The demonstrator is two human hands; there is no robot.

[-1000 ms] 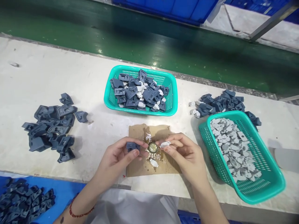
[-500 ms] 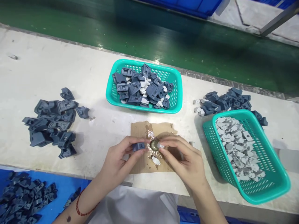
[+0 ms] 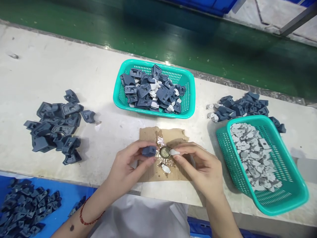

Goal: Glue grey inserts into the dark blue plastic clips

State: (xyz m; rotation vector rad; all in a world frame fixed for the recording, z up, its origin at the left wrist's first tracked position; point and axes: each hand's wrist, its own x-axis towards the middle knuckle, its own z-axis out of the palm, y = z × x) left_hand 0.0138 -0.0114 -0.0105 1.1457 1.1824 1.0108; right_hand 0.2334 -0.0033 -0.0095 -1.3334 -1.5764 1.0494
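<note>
Between the thumb and fingers of my left hand (image 3: 132, 163) is a dark blue-grey plastic part (image 3: 149, 151). My right hand (image 3: 201, 163) pinches a small white plastic piece (image 3: 174, 152) by its outer end. That piece is at the right rim of a small round dish (image 3: 164, 152) of clear, shiny liquid; I cannot tell if they touch. The dish stands on a wet, spattered piece of cardboard (image 3: 148, 134). Another white piece (image 3: 165, 168) lies on the cardboard just below the dish.
A green basket (image 3: 190, 96) of grey and white parts stands behind the cardboard. Another green basket (image 3: 294, 191) at right holds white pieces, with a pile of grey parts (image 3: 244, 105) behind it. Loose grey parts (image 3: 55, 127) lie at left, more (image 3: 27, 208) on blue at lower left.
My right hand has moved slightly right with the white piece, from over the dish to its rim. The grey part in my left hand has turned a little.
</note>
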